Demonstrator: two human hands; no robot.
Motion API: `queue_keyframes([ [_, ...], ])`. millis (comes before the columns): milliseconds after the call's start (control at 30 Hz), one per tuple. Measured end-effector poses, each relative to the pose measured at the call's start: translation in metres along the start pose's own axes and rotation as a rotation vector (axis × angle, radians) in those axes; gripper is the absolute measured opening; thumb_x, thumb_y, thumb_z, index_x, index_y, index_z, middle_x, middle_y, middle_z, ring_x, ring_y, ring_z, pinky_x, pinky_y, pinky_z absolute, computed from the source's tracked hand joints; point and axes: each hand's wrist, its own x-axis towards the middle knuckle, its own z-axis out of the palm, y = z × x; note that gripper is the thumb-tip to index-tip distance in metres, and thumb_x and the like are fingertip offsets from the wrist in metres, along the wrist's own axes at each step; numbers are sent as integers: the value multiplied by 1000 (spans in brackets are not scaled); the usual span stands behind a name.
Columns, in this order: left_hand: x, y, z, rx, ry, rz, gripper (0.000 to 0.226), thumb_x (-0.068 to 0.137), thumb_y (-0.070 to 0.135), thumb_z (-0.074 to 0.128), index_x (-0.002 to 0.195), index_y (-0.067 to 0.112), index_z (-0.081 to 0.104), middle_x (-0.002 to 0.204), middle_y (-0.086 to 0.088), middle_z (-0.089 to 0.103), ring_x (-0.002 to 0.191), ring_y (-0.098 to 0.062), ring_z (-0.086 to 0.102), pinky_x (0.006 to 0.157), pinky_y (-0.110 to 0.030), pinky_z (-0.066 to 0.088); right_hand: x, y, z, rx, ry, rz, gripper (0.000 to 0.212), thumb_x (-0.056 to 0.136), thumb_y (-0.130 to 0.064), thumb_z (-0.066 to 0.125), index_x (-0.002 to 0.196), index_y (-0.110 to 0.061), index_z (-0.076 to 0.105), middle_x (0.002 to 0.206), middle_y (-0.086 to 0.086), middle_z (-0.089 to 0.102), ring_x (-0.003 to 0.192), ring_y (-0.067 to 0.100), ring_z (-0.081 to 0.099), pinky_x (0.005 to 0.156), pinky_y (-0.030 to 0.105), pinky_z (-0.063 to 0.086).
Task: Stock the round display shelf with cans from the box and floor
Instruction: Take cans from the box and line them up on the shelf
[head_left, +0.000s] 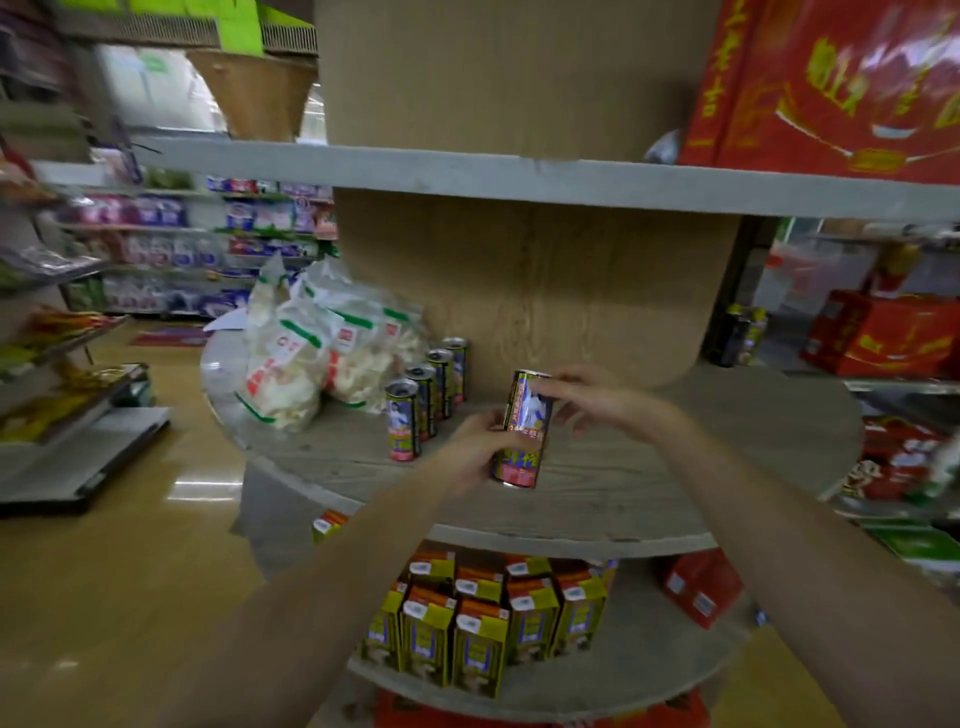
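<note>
A shop aisle with a glossy tan floor (130, 597) surrounds a round wooden display shelf (649, 483) built in tiers around a thick central column (535, 291). Over the middle tier, the left hand (475, 441) curls its fingers round the lower half of a tall can (523, 428), while the right hand (592, 397) pinches the can's top rim with its fingertips, holding it slightly tilted just above the board. Left of the fingers stand four matching cans (428, 395) in a row, with white snack bags (311, 353) beyond them; below the hands, on the lower tier, sit yellow cartons (478, 618).
</note>
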Motion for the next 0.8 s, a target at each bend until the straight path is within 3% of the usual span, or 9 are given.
queue_keyframes([
  [133,-5,8,-61,148,-63,-65,49,63,5,77,112,7,68,108,-13,71,97,-25,68,91,-40,50,27,-25,40,-17,38,-38,48,65,-38,88,101,-12,69,92,11,74,74,16,62,58,28,46],
  [267,-6,10,-117,358,-48,-87,32,76,14,80,107,19,70,106,2,73,98,-10,65,81,-28,48,54,-42,91,-151,42,-31,43,62,-33,91,95,-15,70,85,5,74,67,9,60,54,23,43],
  [367,-2,5,-153,336,-41,-40,49,73,8,84,118,12,66,110,-5,72,97,-12,67,77,-27,54,74,-48,127,-184,81,-14,45,61,-34,92,93,-10,69,74,1,66,63,11,56,51,25,42],
  [467,1,1,-184,355,20,17,49,67,-7,84,110,7,66,88,-1,72,82,-8,68,68,-26,54,87,-56,149,-236,72,4,50,61,-35,92,94,-5,69,74,3,61,63,11,53,50,24,41],
  [567,5,3,-206,393,44,42,47,63,-16,82,105,-2,65,86,-3,71,81,-10,68,68,-22,54,97,-67,164,-264,39,31,51,66,-35,90,98,-1,67,76,5,61,63,11,56,47,22,46],
  [667,11,4,-224,442,50,73,43,60,-14,84,90,9,64,69,13,66,63,6,62,58,-12,48,105,-76,175,-248,5,50,51,72,-32,86,104,2,64,82,12,65,64,13,61,54,28,52],
  [800,18,-5,-243,535,98,97,56,41,22,98,89,20,70,85,4,75,86,-14,71,77,-36,59,118,-74,186,-171,23,75,48,80,-22,81,108,8,58,91,25,69,63,20,65,70,40,59],
])
